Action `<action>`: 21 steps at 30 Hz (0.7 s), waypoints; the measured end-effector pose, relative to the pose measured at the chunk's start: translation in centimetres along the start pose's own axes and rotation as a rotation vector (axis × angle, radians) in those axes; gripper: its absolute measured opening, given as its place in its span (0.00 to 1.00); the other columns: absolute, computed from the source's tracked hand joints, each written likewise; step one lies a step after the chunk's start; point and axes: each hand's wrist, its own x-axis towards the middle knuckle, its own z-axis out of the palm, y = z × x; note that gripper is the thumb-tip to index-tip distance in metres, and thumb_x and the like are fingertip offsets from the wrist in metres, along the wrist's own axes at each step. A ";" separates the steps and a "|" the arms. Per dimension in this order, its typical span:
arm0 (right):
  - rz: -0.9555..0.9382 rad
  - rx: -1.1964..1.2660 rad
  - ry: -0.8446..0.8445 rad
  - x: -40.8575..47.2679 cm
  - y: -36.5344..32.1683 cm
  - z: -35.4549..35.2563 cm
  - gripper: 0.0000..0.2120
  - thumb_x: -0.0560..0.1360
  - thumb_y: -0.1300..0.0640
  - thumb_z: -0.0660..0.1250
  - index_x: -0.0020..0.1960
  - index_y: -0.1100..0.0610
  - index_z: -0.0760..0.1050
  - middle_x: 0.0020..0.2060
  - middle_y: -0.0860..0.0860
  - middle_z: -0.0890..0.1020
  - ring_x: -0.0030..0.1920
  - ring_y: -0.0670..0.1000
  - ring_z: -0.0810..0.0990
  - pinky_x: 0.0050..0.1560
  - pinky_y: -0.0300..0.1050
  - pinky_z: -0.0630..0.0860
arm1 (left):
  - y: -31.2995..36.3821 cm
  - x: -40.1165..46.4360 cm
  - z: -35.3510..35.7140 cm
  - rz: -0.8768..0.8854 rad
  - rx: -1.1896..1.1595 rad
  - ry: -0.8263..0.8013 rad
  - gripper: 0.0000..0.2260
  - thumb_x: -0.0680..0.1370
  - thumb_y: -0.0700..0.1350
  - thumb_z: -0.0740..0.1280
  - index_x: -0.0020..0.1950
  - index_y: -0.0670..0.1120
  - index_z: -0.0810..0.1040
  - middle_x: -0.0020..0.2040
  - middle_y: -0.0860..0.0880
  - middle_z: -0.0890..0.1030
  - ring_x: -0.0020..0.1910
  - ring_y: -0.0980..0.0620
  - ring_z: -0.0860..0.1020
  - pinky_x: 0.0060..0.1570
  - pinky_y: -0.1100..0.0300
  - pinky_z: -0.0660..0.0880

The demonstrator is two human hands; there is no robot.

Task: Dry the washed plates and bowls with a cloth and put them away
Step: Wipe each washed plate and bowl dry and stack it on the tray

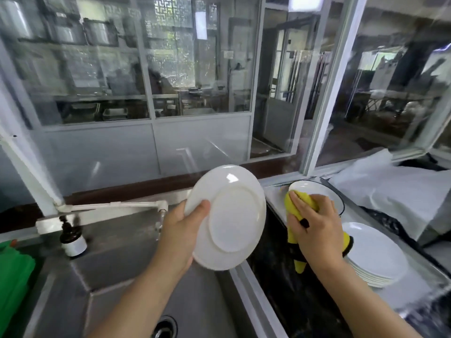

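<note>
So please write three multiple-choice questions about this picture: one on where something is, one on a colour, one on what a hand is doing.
1. Where is the stack of plates?
A. in the sink
B. on the counter at the right
C. on the window ledge

2. What colour is the cloth?
A. blue
B. white
C. yellow

3. What does the left hand do?
A. holds a white plate with its underside to the camera
B. rests flat on the tap
C. hangs free

Answers:
1 B, the stack sits on the counter to the right of the sink.
2 C, the cloth under the right hand is yellow, with black patches.
3 A, its thumb lies on the plate's rim and the foot ring faces us.
</note>
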 end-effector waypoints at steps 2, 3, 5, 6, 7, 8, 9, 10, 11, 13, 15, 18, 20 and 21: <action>0.088 0.016 -0.017 -0.7 4.9 -1.4 0.21 0.66 0.62 0.77 0.58 0.52 0.81 0.48 0.55 0.76 0.45 0.59 0.75 0.41 0.52 0.76 | -2.0 0.6 4.7 -0.002 0.093 -0.056 0.08 0.76 0.49 0.69 0.45 0.63 0.82 0.43 0.57 0.85 0.41 0.58 0.83 0.37 0.63 0.77; 0.133 0.017 -0.021 -1.1 7.3 -2.1 0.20 0.67 0.62 0.77 0.57 0.53 0.81 0.48 0.55 0.76 0.45 0.59 0.75 0.41 0.51 0.75 | -3.1 1.0 7.0 0.000 0.140 -0.093 0.06 0.75 0.51 0.69 0.45 0.64 0.82 0.43 0.57 0.85 0.41 0.58 0.83 0.38 0.62 0.77; 0.226 0.011 -0.029 -1.8 12.1 -3.7 0.19 0.68 0.62 0.76 0.57 0.53 0.81 0.48 0.54 0.76 0.46 0.59 0.75 0.42 0.49 0.74 | -5.5 1.8 11.6 0.011 0.250 -0.152 0.05 0.75 0.52 0.70 0.43 0.63 0.82 0.41 0.60 0.84 0.39 0.62 0.81 0.34 0.69 0.74; 0.270 0.006 -0.035 -2.3 14.4 -4.5 0.18 0.68 0.62 0.76 0.57 0.53 0.81 0.48 0.53 0.76 0.47 0.58 0.75 0.43 0.48 0.72 | -6.8 2.2 13.9 0.011 0.304 -0.169 0.05 0.75 0.51 0.69 0.41 0.61 0.82 0.39 0.61 0.83 0.37 0.63 0.81 0.31 0.72 0.72; 0.311 -0.005 -0.041 -2.7 16.5 -5.2 0.18 0.68 0.62 0.76 0.57 0.54 0.81 0.48 0.54 0.76 0.48 0.58 0.75 0.44 0.47 0.71 | -8.1 2.5 16.2 0.011 0.350 -0.183 0.05 0.75 0.51 0.69 0.39 0.58 0.81 0.37 0.61 0.83 0.36 0.64 0.80 0.30 0.73 0.71; 0.354 -0.023 -0.049 -3.2 18.6 -6.0 0.18 0.69 0.62 0.76 0.57 0.55 0.81 0.48 0.54 0.76 0.48 0.58 0.75 0.45 0.47 0.69 | -9.4 2.8 18.2 0.012 0.405 -0.200 0.05 0.75 0.50 0.69 0.38 0.57 0.80 0.36 0.60 0.83 0.35 0.64 0.79 0.29 0.73 0.70; 0.401 -0.044 -0.057 -3.6 20.5 -6.7 0.18 0.68 0.62 0.76 0.57 0.55 0.81 0.49 0.55 0.76 0.49 0.58 0.75 0.45 0.47 0.69 | -10.7 3.0 20.2 0.028 0.481 -0.227 0.06 0.74 0.51 0.69 0.37 0.56 0.78 0.34 0.59 0.82 0.34 0.64 0.78 0.30 0.72 0.70; 0.444 -0.066 -0.061 -3.9 22.2 -7.4 0.18 0.68 0.62 0.76 0.57 0.56 0.81 0.49 0.56 0.76 0.49 0.58 0.75 0.45 0.47 0.69 | -11.9 3.1 22.0 0.057 0.577 -0.265 0.06 0.74 0.52 0.69 0.37 0.55 0.78 0.34 0.57 0.81 0.34 0.64 0.78 0.31 0.71 0.70; 0.478 -0.089 -0.063 -4.3 23.8 -8.0 0.17 0.68 0.62 0.76 0.57 0.57 0.81 0.49 0.57 0.76 0.49 0.59 0.75 0.45 0.47 0.69 | -13.0 3.1 23.7 0.099 0.667 -0.315 0.07 0.75 0.53 0.68 0.38 0.54 0.78 0.33 0.55 0.81 0.34 0.61 0.78 0.33 0.68 0.70; 0.517 -0.134 -0.060 -4.9 26.5 -9.2 0.18 0.68 0.63 0.76 0.57 0.57 0.81 0.49 0.58 0.76 0.49 0.60 0.76 0.44 0.48 0.71 | -15.1 3.2 26.8 0.237 0.817 -0.441 0.11 0.76 0.55 0.66 0.42 0.49 0.80 0.32 0.51 0.79 0.34 0.53 0.77 0.34 0.59 0.70; 0.547 -0.158 -0.048 -5.6 28.8 -10.2 0.18 0.68 0.63 0.76 0.57 0.56 0.82 0.49 0.57 0.77 0.49 0.59 0.75 0.43 0.48 0.71 | -16.9 3.3 30.0 0.404 0.950 -0.573 0.11 0.78 0.55 0.64 0.47 0.50 0.80 0.34 0.51 0.78 0.36 0.51 0.76 0.34 0.57 0.66; 0.628 -0.180 -0.042 -6.7 31.6 -11.6 0.18 0.69 0.62 0.76 0.58 0.54 0.81 0.49 0.55 0.76 0.50 0.56 0.75 0.42 0.46 0.68 | -20.0 3.3 34.5 0.557 1.069 -0.747 0.13 0.80 0.54 0.60 0.62 0.55 0.77 0.54 0.54 0.82 0.53 0.51 0.78 0.47 0.58 0.72; 0.684 -0.187 -0.050 -7.5 33.2 -12.4 0.18 0.69 0.61 0.75 0.59 0.53 0.81 0.50 0.54 0.76 0.51 0.56 0.74 0.41 0.47 0.69 | -21.4 3.0 37.0 0.651 1.088 -0.818 0.17 0.79 0.51 0.63 0.68 0.54 0.74 0.62 0.55 0.79 0.57 0.52 0.78 0.50 0.58 0.75; 0.712 -0.191 -0.058 -7.8 34.0 -12.8 0.18 0.70 0.61 0.75 0.59 0.53 0.81 0.50 0.54 0.75 0.51 0.56 0.74 0.41 0.47 0.69 | -22.0 2.9 38.0 0.739 1.078 -0.851 0.19 0.76 0.49 0.69 0.67 0.51 0.76 0.60 0.53 0.81 0.54 0.52 0.81 0.45 0.59 0.78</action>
